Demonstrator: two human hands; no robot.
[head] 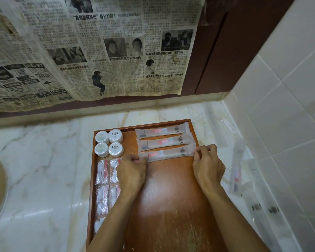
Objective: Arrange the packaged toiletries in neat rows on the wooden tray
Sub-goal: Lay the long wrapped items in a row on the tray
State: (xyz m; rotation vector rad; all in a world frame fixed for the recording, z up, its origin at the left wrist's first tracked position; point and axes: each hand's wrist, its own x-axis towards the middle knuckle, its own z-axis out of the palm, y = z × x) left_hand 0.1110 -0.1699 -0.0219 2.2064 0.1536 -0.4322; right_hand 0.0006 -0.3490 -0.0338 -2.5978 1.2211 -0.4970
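The wooden tray (171,206) looks like reddish-brown wood with a glossy varnish that mirrors the light. The table (44,170) under it is polished, veined white stone, shiny. The long packets (164,142) at the far right of the tray are frosted, translucent plastic, matt and slightly crinkled. The round packs (115,135) at the far left are wrapped in pleated white paper. The wall tiles (289,106) are smooth white ceramic. The newspaper (89,51) is yellowed, wrinkled paper.
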